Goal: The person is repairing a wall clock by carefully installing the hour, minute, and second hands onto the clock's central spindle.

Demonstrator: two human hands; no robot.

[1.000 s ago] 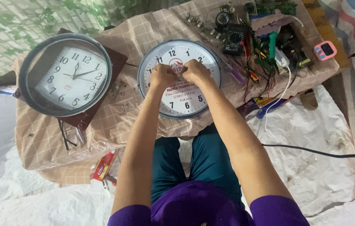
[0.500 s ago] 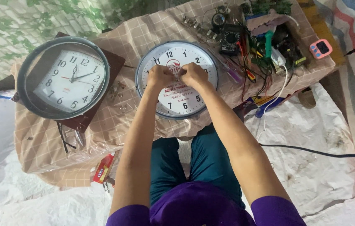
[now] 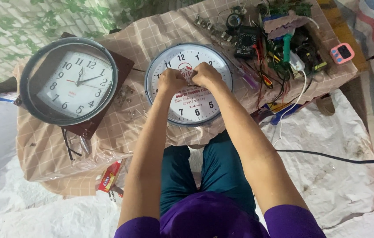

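Note:
A round white wall clock with a grey rim lies face up on a low table covered with a checked cloth. My left hand and my right hand rest side by side on the middle of its dial, fingers curled and pinched at the centre where the clock hands sit. What the fingers grip is hidden beneath them. To the left lies a second clock, dark-rimmed with a square white face, on a brown board.
A heap of tools, wires, a multimeter and circuit boards fills the table's right end. A pink timer sits at the far right corner. A black cable crosses the white sheet on the floor. A red packet lies below the table edge.
The hands stay pinched at the dial's centre with only slight finger movement. The view has shifted a little.

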